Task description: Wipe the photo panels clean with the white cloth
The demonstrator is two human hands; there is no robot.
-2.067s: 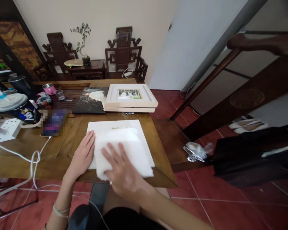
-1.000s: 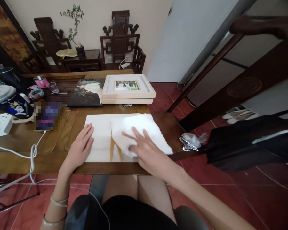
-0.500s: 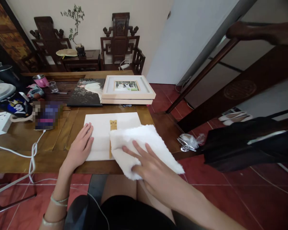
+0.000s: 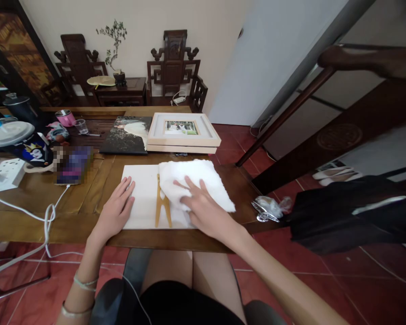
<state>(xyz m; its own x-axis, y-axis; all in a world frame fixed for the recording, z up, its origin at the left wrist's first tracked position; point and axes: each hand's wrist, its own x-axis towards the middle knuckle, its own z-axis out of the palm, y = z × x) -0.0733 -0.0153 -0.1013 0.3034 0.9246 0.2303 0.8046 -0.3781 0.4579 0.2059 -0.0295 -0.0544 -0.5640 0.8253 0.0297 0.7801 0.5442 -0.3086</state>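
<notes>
A flat white board (image 4: 140, 198), like the back of a picture frame, lies near the table's front edge. A gold easel-shaped piece (image 4: 163, 210) with two splayed legs shows at its middle, the upper part partly under cloth. My left hand (image 4: 117, 207) rests open and flat on the board's left edge. My right hand (image 4: 201, 205) presses a fluffy white cloth (image 4: 196, 174) against the board's right half. Its fingers are bent over the cloth, and the fold hides the thumb side. The cloth covers the board's right edge and hangs past it.
Behind the board are a picture frame (image 4: 186, 131) and a dark photo panel (image 4: 125, 135). At left stand a lidded tub (image 4: 34, 151), a blurred phone (image 4: 74, 164), a white cable (image 4: 49, 212) and a pink mug (image 4: 65, 118). Crumpled plastic (image 4: 267, 207) lies at right.
My right hand has slid the cloth away from me and slightly left, uncovering the gold piece's lower legs. My left hand has stayed on the board's left edge. The view has shifted a little.
</notes>
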